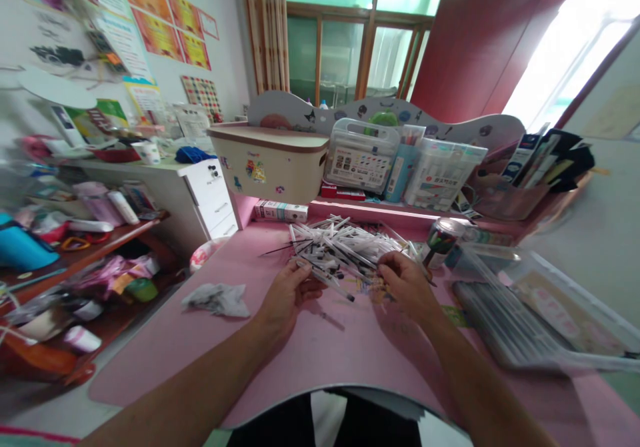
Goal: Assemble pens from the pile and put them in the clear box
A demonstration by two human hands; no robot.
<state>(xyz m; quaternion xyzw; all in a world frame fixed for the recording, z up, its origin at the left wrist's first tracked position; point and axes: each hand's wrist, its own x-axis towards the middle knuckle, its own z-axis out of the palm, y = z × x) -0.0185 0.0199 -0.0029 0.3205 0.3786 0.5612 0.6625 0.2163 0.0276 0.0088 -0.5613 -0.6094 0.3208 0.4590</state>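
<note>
A heap of thin white and black pens point(340, 243) lies on the pink desk point(210, 347), just beyond both hands. My left hand point(287, 293) is curled around one pen point(330, 281) that points right with its dark tip out. My right hand point(405, 281) is closed in a pinch at the near edge of the heap; what its fingers hold is too small to make out.
A crumpled grey tissue point(217, 298) lies left of my left hand. A round tin point(440, 240) stands right of the heap, and a clear plastic case point(525, 313) lies at the right. A cream storage box point(270, 163) and marker sets point(360, 157) stand on the back shelf.
</note>
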